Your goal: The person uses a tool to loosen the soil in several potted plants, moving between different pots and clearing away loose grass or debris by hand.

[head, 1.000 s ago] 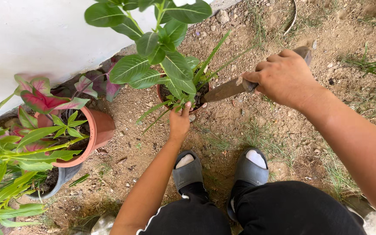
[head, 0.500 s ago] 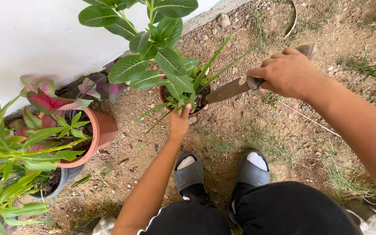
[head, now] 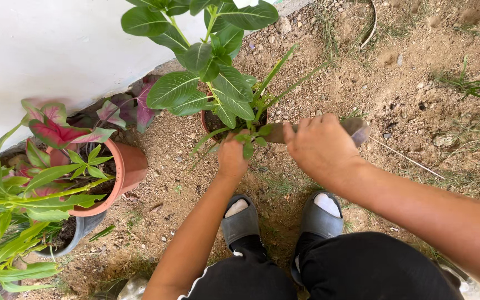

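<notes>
Broad green leaves (head: 206,72) hide most of the small pot (head: 213,119); only a part of its dark rim shows at the left. The knife (head: 356,129) is hard to make out: the right hand (head: 320,150) is clenched around its handle and the blade disappears behind foliage toward the pot. The left hand (head: 232,158) rests at the pot's near edge, fingers buried among the grass-like shoots, so its grip cannot be told. To the left, against a white wall (head: 40,50), stands a terracotta pot (head: 129,169) of red-green leaves. Grey sandals (head: 240,222) stand on bare soil (head: 418,83).
</notes>
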